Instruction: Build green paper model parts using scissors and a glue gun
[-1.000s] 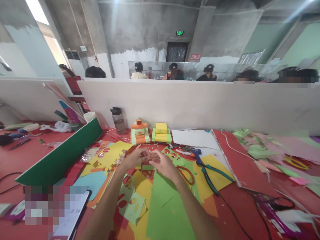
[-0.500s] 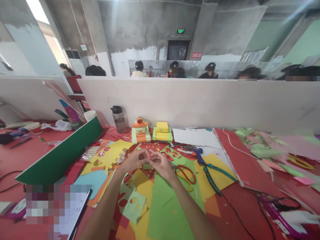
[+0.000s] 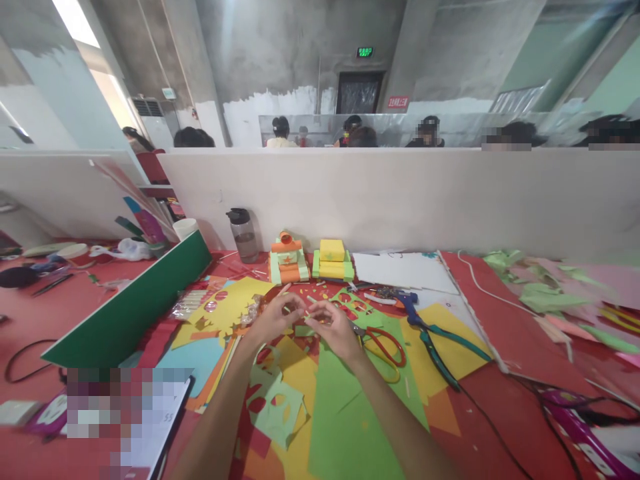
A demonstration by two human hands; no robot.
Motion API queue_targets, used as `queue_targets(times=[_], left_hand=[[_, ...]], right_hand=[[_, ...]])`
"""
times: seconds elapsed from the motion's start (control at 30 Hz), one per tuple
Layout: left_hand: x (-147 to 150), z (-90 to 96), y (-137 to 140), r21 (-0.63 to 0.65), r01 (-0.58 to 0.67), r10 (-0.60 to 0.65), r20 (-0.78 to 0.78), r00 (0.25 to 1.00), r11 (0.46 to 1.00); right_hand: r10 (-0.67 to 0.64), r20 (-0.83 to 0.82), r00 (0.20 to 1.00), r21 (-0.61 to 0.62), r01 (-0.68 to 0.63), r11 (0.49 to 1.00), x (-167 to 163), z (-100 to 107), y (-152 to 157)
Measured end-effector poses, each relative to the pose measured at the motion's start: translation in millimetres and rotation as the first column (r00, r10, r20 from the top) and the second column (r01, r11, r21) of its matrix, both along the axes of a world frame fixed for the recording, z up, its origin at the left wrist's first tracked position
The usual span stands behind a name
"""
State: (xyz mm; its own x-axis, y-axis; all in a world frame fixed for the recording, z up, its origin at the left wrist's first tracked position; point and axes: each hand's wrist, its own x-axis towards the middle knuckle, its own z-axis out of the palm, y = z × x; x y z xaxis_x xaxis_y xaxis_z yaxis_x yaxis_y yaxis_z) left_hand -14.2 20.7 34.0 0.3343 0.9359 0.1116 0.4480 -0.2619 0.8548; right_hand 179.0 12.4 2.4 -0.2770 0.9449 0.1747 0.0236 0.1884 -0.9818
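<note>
Left hand: the left hand is held at the centre of the frame, its thumb and forefinger curved round to a narrow gap.
Right hand: the right hand is brought in from the lower right, its fingertips drawn close to those of the left.
Pale piece: a tiny pale piece is seen at the meeting fingertips, mid-frame; whether it is gripped by one hand or both cannot be told, nor what it is.
Fingertip handling: light pressure seems best, since something this small could easily be creased or dropped; both wrists are best steadied, and the tips left in plain sight.
Green sheet: the green sheet is spread at lower centre, partly under the right forearm.
Scissors: the scissors are laid just beside the right hand; knocking them with the wrist should be avoided.
Paper models: an orange-and-green model and a yellow-and-green model are stood side by side above the hands.
</note>
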Motion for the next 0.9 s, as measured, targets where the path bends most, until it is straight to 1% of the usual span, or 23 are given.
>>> queue_targets(times=[0.03, 0.07, 0.13, 0.17, 0.2, 0.27, 0.4, 0.5, 0.6, 0.63, 0.7, 0.77, 0.83, 0.9], left_hand=[[-2.9, -0.8, 0.7, 0.035, -0.09, 0.092, -0.055, 0.994, 0.995], [-5.4, -2.5, 1.5, 0.08, -0.194, 0.203, -0.128, 0.971, 0.978], [-8.3, -8.6, 3.2, 0.161, -0.372, 0.405, -0.292, 0.867, 0.914], [-8.3, -12.4, 3.8, 0.181, -0.422, 0.459, -0.369, 0.808, 0.888], [-7.4, -16.3, 4.2, 0.182, -0.443, 0.476, -0.432, 0.766, 0.878], [-3.5, -23.4, 4.5, 0.168, -0.436, 0.455, -0.517, 0.725, 0.884], [2.7, -30.8, 6.0, 0.099, -0.402, 0.38, -0.589, 0.714, 0.91], [0.1, -30.8, 9.2, 0.03, -0.425, 0.37, -0.551, 0.748, 0.905], [-3.0, -28.9, 9.6, 0.044, -0.411, 0.383, -0.464, 0.799, 0.911], [-2.6, -28.4, 8.5, 0.061, -0.379, 0.364, -0.451, 0.815, 0.923], [1.0, -28.0, 5.0, 0.105, -0.275, 0.291, -0.471, 0.832, 0.956], [7.1, -28.7, 1.5, 0.148, -0.151, 0.208, -0.531, 0.822, 0.977], [13.0, -29.7, -0.4, 0.182, -0.071, 0.166, -0.585, 0.794, 0.981], [15.9, -30.1, -0.1, 0.219, -0.047, 0.172, -0.598, 0.783, 0.975]], right_hand=[[-0.008, 0.017, 1.0, 0.009, 0.008, 1.0, 1.1, -0.1, 0.9], [-0.017, 0.04, 0.999, 0.017, 0.017, 1.0, 2.4, -0.7, 2.0], [-0.049, 0.077, 0.996, 0.03, 0.047, 0.998, 5.1, -3.6, 5.1], [-0.063, 0.086, 0.994, 0.032, 0.06, 0.998, 6.3, -5.6, 6.7], [-0.076, 0.086, 0.993, 0.032, 0.073, 0.997, 7.4, -7.8, 8.4], [-0.092, 0.068, 0.993, 0.026, 0.09, 0.996, 9.1, -11.4, 10.9], [-0.102, 0.032, 0.994, 0.029, 0.101, 0.995, 12.3, -11.6, 12.2], [-0.106, 0.018, 0.994, 0.04, 0.105, 0.994, 15.8, -8.0, 12.0], [-0.112, -0.012, 0.994, 0.019, 0.112, 0.993, 20.1, -6.0, 13.7], [-0.113, -0.024, 0.993, 0.006, 0.113, 0.994, 21.7, -5.9, 14.7], [-0.12, -0.046, 0.992, -0.012, 0.119, 0.993, 24.8, -5.6, 16.9], [-0.134, -0.06, 0.989, -0.015, 0.133, 0.991, 27.9, -5.1, 18.8], [-0.157, -0.074, 0.985, -0.006, 0.157, 0.988, 30.9, -4.6, 20.3], [-0.186, -0.097, 0.978, -0.007, 0.186, 0.982, 33.6, -4.6, 21.6]])
